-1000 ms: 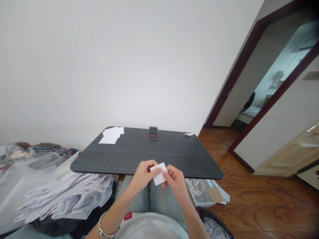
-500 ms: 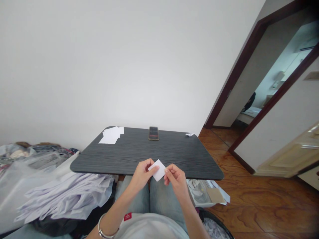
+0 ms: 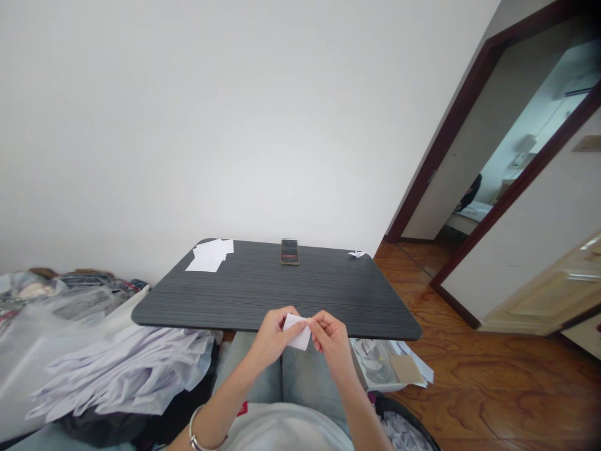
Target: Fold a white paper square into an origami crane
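A small piece of white paper is held in the air just above the near edge of the counter, over the person's denim-covered knees. It is pinched from both sides: the left grip is closed on its upper left part, and the right grip is closed on its upper right corner, so that the two hands nearly meet across the paper. Neither grip is open. The step in hand is judged to be the folding or creasing of this piece, though whether a crease has been made cannot be told from this view. The next move would seem to call for an even pinch, so that the edges stay aligned. Along the far edge of the counter are set a stack of white paper sheets, a dark upright rectangular object and a small folded paper figure. A heap of crumpled white paper lies to the left, and paper scraps are seen in a black bin at lower right.
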Demonstrator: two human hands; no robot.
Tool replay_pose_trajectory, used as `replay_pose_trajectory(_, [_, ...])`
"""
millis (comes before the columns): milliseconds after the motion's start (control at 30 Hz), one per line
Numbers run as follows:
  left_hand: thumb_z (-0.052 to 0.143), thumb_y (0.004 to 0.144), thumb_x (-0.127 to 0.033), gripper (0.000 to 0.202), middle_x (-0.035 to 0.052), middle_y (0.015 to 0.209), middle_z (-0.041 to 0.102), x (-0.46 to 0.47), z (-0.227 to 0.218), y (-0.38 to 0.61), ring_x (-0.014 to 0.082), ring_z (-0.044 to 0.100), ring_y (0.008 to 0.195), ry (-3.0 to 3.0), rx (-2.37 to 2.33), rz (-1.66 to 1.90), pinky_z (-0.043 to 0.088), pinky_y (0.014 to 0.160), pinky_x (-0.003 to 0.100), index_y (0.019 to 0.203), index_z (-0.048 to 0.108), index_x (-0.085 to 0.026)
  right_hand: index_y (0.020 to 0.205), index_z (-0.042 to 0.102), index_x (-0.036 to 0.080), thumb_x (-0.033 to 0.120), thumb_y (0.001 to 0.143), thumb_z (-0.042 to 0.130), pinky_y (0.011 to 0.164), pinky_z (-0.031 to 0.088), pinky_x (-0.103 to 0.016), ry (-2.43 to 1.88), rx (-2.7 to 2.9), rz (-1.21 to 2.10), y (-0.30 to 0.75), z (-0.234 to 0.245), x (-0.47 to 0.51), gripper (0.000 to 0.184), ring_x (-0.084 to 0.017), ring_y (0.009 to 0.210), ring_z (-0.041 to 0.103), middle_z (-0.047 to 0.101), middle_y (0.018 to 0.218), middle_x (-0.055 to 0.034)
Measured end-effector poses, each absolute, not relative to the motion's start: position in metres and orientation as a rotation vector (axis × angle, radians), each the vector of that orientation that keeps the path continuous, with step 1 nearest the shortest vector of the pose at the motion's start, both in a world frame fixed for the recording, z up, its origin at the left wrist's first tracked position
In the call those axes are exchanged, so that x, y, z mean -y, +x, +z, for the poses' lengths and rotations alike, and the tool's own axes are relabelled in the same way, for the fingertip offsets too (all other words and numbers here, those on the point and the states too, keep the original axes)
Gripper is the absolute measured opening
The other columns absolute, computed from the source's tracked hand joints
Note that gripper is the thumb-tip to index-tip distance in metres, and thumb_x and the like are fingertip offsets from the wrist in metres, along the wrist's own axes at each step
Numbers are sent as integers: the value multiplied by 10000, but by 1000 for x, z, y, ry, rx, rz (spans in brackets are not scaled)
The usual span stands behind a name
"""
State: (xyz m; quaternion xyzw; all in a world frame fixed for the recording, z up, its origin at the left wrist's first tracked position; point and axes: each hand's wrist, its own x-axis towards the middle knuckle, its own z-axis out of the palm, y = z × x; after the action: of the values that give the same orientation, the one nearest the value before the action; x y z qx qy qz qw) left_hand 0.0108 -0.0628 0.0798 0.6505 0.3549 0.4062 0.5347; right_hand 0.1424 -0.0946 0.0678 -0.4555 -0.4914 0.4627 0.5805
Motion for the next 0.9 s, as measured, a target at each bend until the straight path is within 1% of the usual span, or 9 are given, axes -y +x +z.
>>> replay_pose_trajectory(167, [553, 719, -365, 274, -24, 524, 467, 63, 82, 9, 91, 406, 500, 1576, -837, 960, 295, 477, 191, 595, 510, -124, 600, 477, 166, 357, 739, 567, 354, 217, -165, -1053, 1151, 1048, 143, 68, 95, 253, -43, 362, 326, 404, 441, 74])
replay_pose_trajectory(333, [555, 721, -362, 270, -18, 543, 480, 61, 81, 7, 92, 409, 514, 1576, -817, 932, 297, 486, 193, 609, 515, -119, 606, 480, 164, 336, 747, 558, 358, 217, -166, -1045, 1162, 1052, 144, 67, 94, 235, -36, 354, 321, 414, 440, 76])
replay_pose_trajectory(467, [554, 721, -369, 275, -18, 555, 480, 59, 79, 5, 92, 408, 522, 1554, -794, 917, 300, 496, 195, 613, 516, -119, 605, 482, 164, 348, 741, 564, 361, 218, -170, -1051, 1161, 1047, 145, 68, 93, 243, -37, 349, 323, 418, 441, 76])
replay_pose_trajectory(667, [565, 714, -379, 325, -54, 493, 377, 55, 77, 0, 68, 337, 478, 1536, -802, 955, 242, 470, 189, 534, 450, -134, 601, 479, 166, 374, 728, 579, 358, 219, -173, -1071, 1131, 1008, 151, 69, 91, 263, -43, 347, 329, 421, 442, 73])
replay_pose_trajectory(733, [563, 720, -369, 299, -48, 499, 406, 54, 78, -2, 71, 354, 485, 1529, -799, 955, 257, 478, 191, 562, 485, -127, 603, 476, 165, 375, 732, 579, 353, 212, -170, -1073, 1118, 1008, 154, 67, 89, 267, -40, 346, 325, 423, 447, 72])
replay_pose_trajectory(900, [569, 720, -352, 254, -4, 560, 533, 53, 84, -4, 93, 457, 528, 1474, -804, 1000, 341, 517, 203, 623, 548, -118, 592, 461, 169, 379, 730, 584, 340, 215, -168, -1054, 1082, 981, 161, 65, 86, 280, -39, 337, 314, 414, 433, 77])
